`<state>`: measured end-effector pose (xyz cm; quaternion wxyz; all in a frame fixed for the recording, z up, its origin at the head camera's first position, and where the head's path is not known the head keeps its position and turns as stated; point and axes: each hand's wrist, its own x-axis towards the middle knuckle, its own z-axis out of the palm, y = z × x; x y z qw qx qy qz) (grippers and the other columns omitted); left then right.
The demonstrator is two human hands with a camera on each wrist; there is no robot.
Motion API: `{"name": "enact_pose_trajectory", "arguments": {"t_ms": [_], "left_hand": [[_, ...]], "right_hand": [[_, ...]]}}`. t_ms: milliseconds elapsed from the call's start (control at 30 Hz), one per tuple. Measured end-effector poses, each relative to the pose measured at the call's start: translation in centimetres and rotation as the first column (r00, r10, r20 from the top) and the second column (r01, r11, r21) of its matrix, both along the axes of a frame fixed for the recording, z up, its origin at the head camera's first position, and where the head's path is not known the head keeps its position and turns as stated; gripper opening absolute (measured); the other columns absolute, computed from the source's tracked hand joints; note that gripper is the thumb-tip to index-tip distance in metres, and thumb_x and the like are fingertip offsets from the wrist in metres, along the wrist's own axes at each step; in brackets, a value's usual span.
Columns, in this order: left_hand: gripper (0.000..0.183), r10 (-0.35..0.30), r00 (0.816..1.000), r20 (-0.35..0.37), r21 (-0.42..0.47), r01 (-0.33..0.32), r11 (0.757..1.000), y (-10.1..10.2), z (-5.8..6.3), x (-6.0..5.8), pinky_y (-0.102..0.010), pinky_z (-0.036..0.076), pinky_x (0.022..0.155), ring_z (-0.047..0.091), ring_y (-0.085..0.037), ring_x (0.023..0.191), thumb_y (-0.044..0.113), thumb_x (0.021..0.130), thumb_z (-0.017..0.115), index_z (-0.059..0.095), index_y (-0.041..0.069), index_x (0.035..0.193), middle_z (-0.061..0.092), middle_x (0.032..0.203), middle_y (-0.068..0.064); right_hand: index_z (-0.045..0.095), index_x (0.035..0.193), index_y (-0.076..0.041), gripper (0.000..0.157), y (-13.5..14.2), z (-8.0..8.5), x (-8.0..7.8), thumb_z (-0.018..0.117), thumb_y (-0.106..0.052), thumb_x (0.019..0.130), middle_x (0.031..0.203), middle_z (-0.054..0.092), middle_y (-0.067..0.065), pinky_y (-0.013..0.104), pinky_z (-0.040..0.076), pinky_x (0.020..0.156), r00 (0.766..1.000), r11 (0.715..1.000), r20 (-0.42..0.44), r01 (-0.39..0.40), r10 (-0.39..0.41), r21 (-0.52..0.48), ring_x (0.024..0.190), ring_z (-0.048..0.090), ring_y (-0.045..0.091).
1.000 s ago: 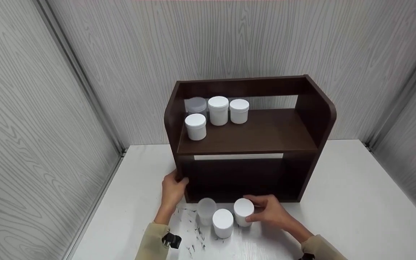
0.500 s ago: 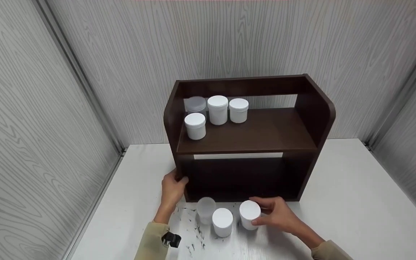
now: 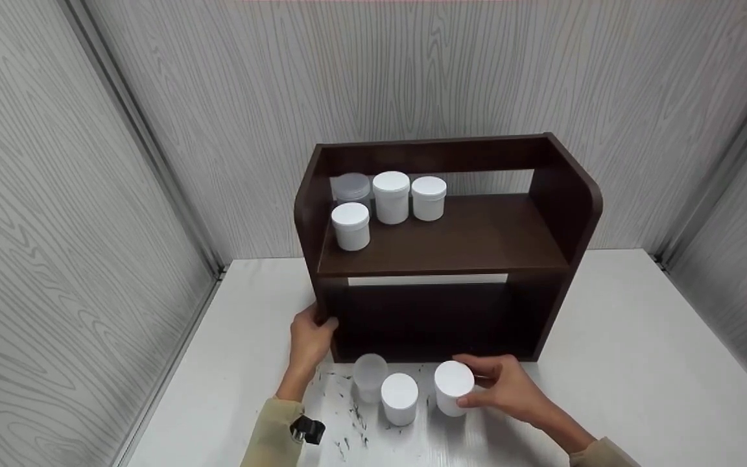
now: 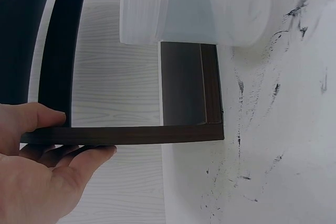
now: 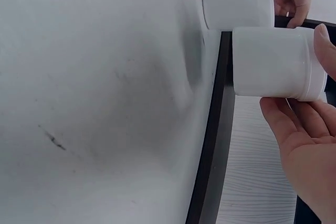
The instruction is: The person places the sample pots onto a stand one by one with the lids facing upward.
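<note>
Head view: pinching a white jar [image 3: 454,388] with the right grip [image 3: 506,389], just right of bottom centre; clasping the left edge of a dark shelf unit [image 3: 477,237] with the left grip [image 3: 310,338], lower left of centre. Showing a second white jar [image 3: 400,399] and a translucent jar [image 3: 370,376] on the table [image 3: 639,337], bottom centre, and four more jars [image 3: 391,202] on the upper shelf.

Left wrist view: clasping the shelf unit between thumb and fingers, lower left. Right wrist view: pinching the white jar, upper right.

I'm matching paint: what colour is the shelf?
The shelf is dark brown, best in head view.
</note>
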<state>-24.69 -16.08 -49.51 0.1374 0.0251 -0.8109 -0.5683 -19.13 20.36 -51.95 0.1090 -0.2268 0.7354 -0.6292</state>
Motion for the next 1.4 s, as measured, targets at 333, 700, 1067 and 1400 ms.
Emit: {"name": "enact_pose_trajectory", "arguments": {"t_ms": [333,700,1067,1400], "left_hand": [[0.049,-0.002,1.0,0.014,-0.002,0.003,1.0,0.0,0.0,0.0,-0.052,0.05,0.105,0.062,-0.041,0.125,0.006,0.097,0.062,0.057,-0.013,0.142,0.065,0.133,-0.03],[0.045,0.0,1.0,-0.003,-0.004,0.0,1.0,-0.1,0.1,-0.1,-0.052,0.051,0.104,0.063,-0.041,0.124,0.003,0.097,0.063,0.059,-0.012,0.14,0.066,0.131,-0.03],[0.047,-0.018,1.0,-0.002,0.007,0.018,1.0,-0.1,-0.1,0.1,-0.051,0.052,0.102,0.064,-0.04,0.123,0.003,0.098,0.061,0.056,-0.013,0.142,0.065,0.132,-0.03],[0.046,-0.021,1.0,-0.006,0.007,0.021,1.0,-0.1,-0.1,0.1,-0.051,0.052,0.102,0.064,-0.039,0.123,0.004,0.098,0.061,0.057,-0.012,0.142,0.066,0.132,-0.03]], "right_hand": [[0.058,0.14,0.015,0.074,0.3,1.3,0.7,0.092,-0.001,0.077,0.138,0.063,0.028,0.037,0.055,0.099,1.0,1.0,0.007,0.011,-0.011,0.002,0.124,0.066,0.029],[0.056,0.14,0.017,0.075,0.9,2.9,1.1,0.093,-0.002,0.077,0.139,0.061,0.03,0.034,0.055,0.097,0.999,0.999,0.029,0.043,-0.042,-0.011,0.126,0.063,0.042],[0.057,0.141,0.014,0.074,0.8,5.4,1.6,0.092,-0.002,0.078,0.14,0.061,0.028,0.034,0.056,0.095,0.999,0.999,0.031,0.041,-0.041,-0.012,0.126,0.063,0.039],[0.059,0.141,0.012,0.075,0.4,7.7,1.6,0.094,-0.003,0.076,0.137,0.065,0.025,0.031,0.057,0.093,0.998,0.998,0.016,0.059,-0.06,0.007,0.12,0.068,0.03]]}}
